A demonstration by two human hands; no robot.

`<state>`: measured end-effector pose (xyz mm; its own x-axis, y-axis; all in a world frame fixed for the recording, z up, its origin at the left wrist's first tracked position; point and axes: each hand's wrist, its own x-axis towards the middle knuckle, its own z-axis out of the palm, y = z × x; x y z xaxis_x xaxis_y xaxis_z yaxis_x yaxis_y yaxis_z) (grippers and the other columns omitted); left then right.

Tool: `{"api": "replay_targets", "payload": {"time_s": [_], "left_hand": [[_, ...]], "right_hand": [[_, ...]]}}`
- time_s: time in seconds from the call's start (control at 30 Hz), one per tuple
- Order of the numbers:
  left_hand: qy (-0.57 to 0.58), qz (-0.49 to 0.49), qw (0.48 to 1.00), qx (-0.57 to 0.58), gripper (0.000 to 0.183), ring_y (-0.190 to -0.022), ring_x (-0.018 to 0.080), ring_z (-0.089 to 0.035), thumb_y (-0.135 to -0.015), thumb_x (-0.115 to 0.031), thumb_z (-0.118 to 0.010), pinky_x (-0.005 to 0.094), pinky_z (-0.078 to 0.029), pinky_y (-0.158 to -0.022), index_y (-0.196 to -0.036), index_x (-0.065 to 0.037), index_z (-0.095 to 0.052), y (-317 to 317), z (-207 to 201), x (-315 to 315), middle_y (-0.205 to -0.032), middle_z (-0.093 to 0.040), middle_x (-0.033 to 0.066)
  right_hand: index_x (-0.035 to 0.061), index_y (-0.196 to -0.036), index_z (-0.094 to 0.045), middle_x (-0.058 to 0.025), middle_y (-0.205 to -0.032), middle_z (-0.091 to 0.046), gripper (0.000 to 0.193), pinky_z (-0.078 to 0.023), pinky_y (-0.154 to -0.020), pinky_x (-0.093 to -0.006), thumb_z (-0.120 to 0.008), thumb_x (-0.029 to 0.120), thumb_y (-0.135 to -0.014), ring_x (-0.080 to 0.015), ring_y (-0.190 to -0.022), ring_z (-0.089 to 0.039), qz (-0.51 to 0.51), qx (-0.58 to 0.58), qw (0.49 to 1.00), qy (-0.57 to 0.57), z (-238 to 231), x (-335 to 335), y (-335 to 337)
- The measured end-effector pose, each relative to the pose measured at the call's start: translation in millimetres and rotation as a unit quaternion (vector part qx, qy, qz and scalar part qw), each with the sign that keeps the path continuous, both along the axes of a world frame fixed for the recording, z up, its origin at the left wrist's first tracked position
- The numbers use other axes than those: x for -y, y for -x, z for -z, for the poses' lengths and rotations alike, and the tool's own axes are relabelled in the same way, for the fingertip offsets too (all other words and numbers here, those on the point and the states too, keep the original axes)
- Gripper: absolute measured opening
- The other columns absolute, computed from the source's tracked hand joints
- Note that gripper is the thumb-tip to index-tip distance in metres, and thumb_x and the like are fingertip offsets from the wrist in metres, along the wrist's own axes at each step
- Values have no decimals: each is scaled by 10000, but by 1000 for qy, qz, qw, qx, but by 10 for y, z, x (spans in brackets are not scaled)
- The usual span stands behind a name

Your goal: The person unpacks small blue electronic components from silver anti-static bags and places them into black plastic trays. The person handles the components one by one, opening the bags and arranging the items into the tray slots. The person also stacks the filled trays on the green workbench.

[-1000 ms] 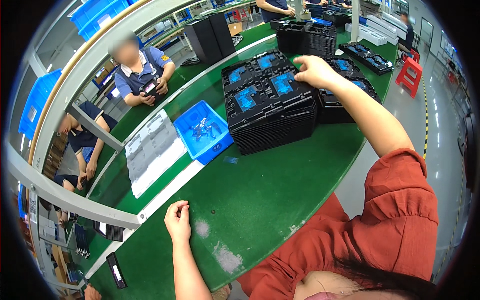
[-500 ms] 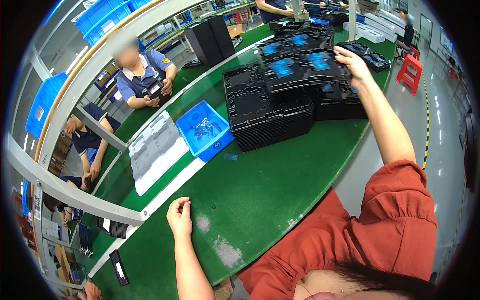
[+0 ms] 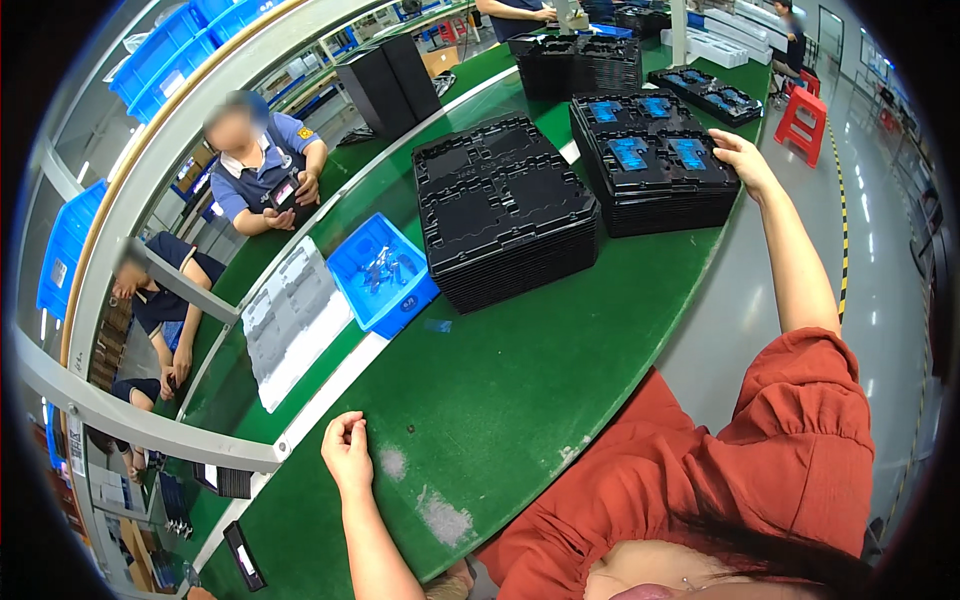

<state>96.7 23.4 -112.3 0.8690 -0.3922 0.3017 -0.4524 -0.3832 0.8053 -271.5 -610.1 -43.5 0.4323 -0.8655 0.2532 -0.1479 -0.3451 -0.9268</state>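
Observation:
My right hand reaches far out to the right, its fingers at the right edge of a black plastic tray with blue pieces in its pockets. This tray lies on top of a stack of black trays. Left of it stands a taller stack of black trays, its top tray showing no blue pieces. My left hand is held over the near left part of the green table, fingers curled in, with nothing visible in them.
A blue bin holding small clear and blue bits stands beside a white moulded tray. Farther off are more black trays and tall black boxes. Co-workers sit across the table behind a pale metal frame. A red stool stands at right.
The tray with blue pieces, held raised and tilted over the stacks, now rests flat on the right stack. My right hand came down with it; my left hand stayed closed with little movement.

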Motion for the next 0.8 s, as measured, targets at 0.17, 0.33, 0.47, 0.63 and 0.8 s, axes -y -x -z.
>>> {"api": "replay_targets", "payload": {"time_s": [0.17, 0.33, 0.47, 0.63, 0.8], "left_hand": [[-9, -1, 1000, 5, 95, -700, 75, -533, -840, 14, -587, 212, -433, -621, -906, -1, -655, 12, -23, 8, -842, -604, 21], [-1, 3, 1000, -1, 104, -727, 83, -557, -840, 14, -587, 214, -447, -641, -917, -4, -654, 35, -42, 47, -851, -615, 27], [-4, 9, 1000, -2, 111, -754, 91, -577, -840, 12, -588, 219, -461, -663, -927, -5, -654, 21, -30, 27, -867, -623, 33], [5, 9, 1000, -11, 109, -756, 94, -576, -839, 7, -591, 222, -462, -664, -927, -4, -654, 6, -5, -9, -868, -621, 34], [-30, 10, 999, 16, 101, -776, 109, -584, -831, -11, -612, 237, -473, -688, -917, -8, -665, 45, -109, 72, -885, -632, 44]], "right_hand": [[52, -1251, -572, -117, -1200, -609, 416, -405, -963, -281, -605, 96, -839, -173, -1083, -565, 1, -72, 995, 68, 87, 103, 16], [56, -1153, -623, -141, -1206, -592, 368, -409, -981, -353, -634, 185, -809, -269, -1136, -551, 266, -115, 889, 353, 86, -234, -22], [51, -1045, -644, -118, -1149, -604, 280, -415, -961, -382, -610, 46, -767, -291, -1093, -550, 145, -36, 842, 519, -242, -1372, -509], [-4, -870, -621, -161, -964, -620, 163, -509, -777, -390, -613, 8, -707, -301, -893, -616, -263, 84, 744, 608, -265, -2615, -1248], [-12, -721, -568, -143, -756, -548, 173, -500, -651, -396, -593, 155, -687, -309, -724, -585, -548, 123, 629, 537, 18, -3483, -1813]]}}
